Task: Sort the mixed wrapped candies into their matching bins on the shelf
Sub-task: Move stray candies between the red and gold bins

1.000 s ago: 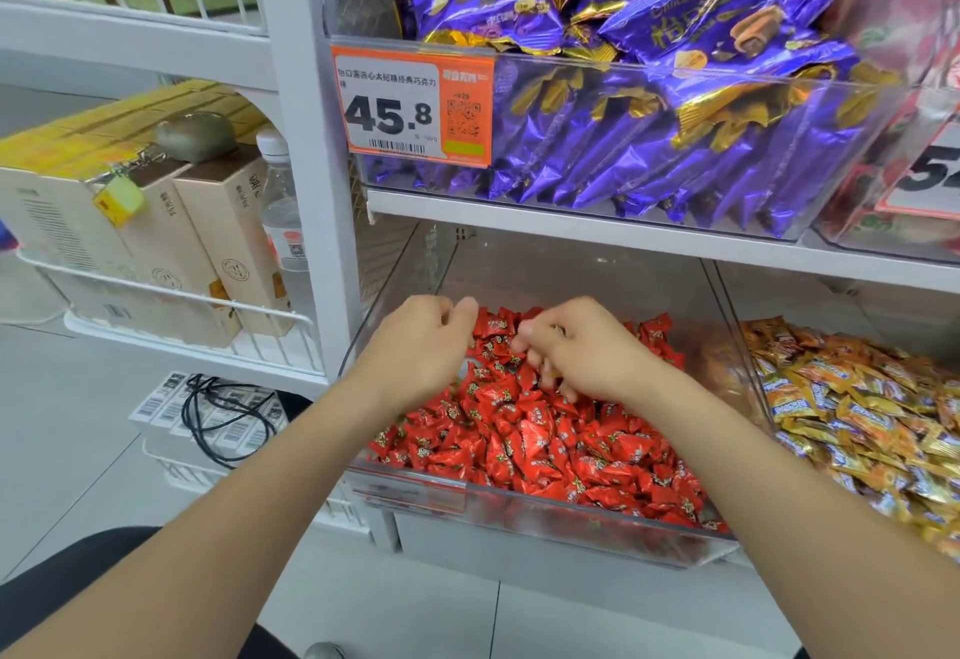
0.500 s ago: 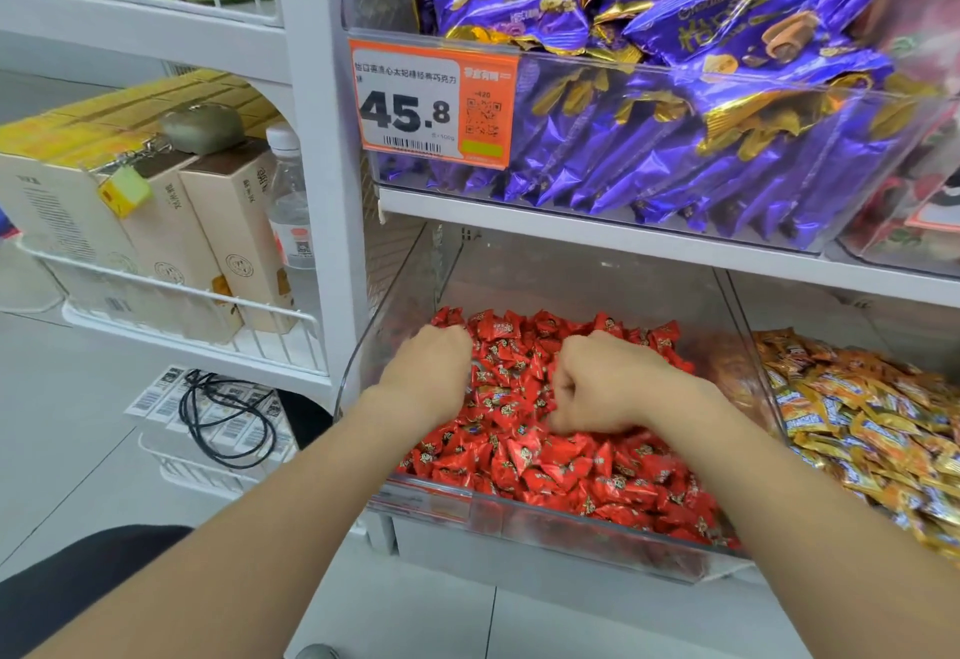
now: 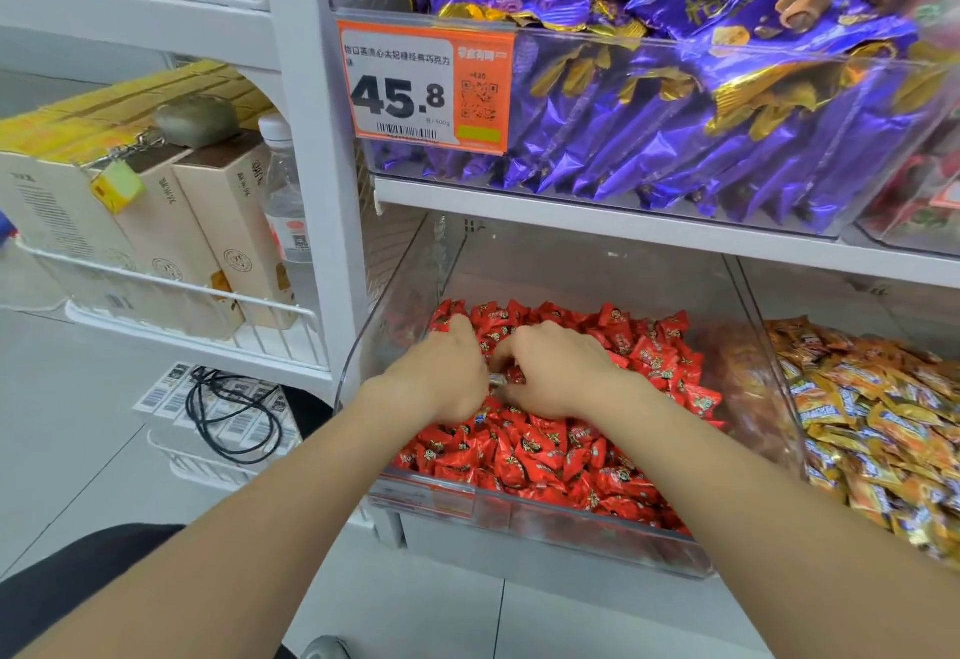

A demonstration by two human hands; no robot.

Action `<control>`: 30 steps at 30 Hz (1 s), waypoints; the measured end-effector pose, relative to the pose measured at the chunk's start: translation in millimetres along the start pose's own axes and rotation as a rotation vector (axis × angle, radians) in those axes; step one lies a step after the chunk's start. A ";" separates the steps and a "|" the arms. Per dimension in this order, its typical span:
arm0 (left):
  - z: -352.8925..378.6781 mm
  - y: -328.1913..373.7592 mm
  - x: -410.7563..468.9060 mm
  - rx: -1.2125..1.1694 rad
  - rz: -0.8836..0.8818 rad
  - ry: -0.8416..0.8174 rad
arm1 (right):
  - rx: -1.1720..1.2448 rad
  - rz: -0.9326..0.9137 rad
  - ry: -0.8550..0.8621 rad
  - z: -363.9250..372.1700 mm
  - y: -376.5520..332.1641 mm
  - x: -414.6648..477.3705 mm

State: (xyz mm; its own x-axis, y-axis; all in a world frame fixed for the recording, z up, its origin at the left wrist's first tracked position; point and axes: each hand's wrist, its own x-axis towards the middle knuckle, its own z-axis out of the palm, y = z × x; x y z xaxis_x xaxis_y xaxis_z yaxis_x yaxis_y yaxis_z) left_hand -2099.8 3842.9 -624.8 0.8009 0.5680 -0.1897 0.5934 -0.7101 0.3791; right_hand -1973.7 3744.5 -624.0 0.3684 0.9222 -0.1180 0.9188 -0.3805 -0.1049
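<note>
Our clear plastic bin (image 3: 397,295) holds small red wrapped candies (image 3: 545,456); its right neighbour holds orange wrapped candies (image 3: 883,424). Our left hand (image 3: 441,378) and right hand (image 3: 556,372) sit close together in the red heap, fingers curled under; we cannot tell what they grasp.

You have red candies (image 3: 545,450) heaped in the clear bin (image 3: 519,510): small crimped foil pillows, tumbled every way and reaching its front wall. A silvery-wrapped piece (image 3: 496,380) shows among them near the bin's middle. Just right of the bin lie orange-and-yellow candies (image 3: 872,424). Above the bin, purple-and-gold packs (image 3: 701,149) are stacked.
</note>
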 end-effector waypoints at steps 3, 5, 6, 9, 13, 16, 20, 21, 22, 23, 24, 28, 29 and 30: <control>-18.2 10.7 -8.0 -0.154 -0.034 0.130 | 0.010 0.038 0.049 3.5 -1.9 1.7; -26.9 14.0 -12.2 -0.235 -0.031 0.189 | 0.056 0.073 0.037 5.4 -1.9 3.2; -29.7 14.8 -14.0 -0.291 -0.033 0.193 | 0.126 0.093 0.025 3.6 -0.9 3.5; -31.6 14.6 -18.1 -0.622 -0.078 0.090 | 0.374 0.132 0.058 -9.1 5.0 2.7; -36.4 16.2 -26.5 -0.969 -0.084 -0.069 | 0.400 0.194 0.099 -24.9 9.3 -5.5; -41.4 13.2 -34.4 -0.846 -0.006 0.013 | 0.372 0.112 0.046 -24.5 7.0 -8.9; -45.1 7.2 -46.2 -0.659 0.025 0.052 | 0.410 -0.086 -0.034 -18.3 0.7 -14.2; -44.8 5.8 -48.5 -0.606 0.034 0.051 | 0.377 -0.139 -0.040 -17.0 -2.5 -15.2; -45.1 4.6 -50.6 -0.538 0.047 0.062 | 0.319 -0.176 -0.045 -16.3 -6.9 -16.6; -45.2 3.1 -51.6 -0.458 0.064 0.078 | 0.239 -0.200 -0.057 -15.5 -11.9 -17.5; -46.0 2.2 -53.0 -0.371 0.080 0.088 | 0.167 -0.221 -0.078 -14.9 -17.2 -18.5; -40.2 -3.6 -53.9 -0.036 0.068 0.032 | 0.107 -0.192 -0.151 -9.9 -29.8 -17.3; -37.4 -3.5 -53.7 0.038 0.060 -0.008 | 0.097 -0.135 -0.132 -8.6 -26.4 -15.6; -35.4 -2.3 -54.0 0.111 0.051 -0.071 | 0.100 -0.070 -0.099 -9.0 -20.5 -13.7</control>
State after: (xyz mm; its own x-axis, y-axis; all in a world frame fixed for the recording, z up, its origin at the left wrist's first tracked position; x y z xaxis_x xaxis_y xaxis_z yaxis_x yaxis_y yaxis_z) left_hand -2147.2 3828.7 -583.4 0.8318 0.5015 -0.2378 0.5535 -0.7814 0.2882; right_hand -1996.3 3740.2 -611.3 0.2835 0.9371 -0.2036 0.9211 -0.3252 -0.2139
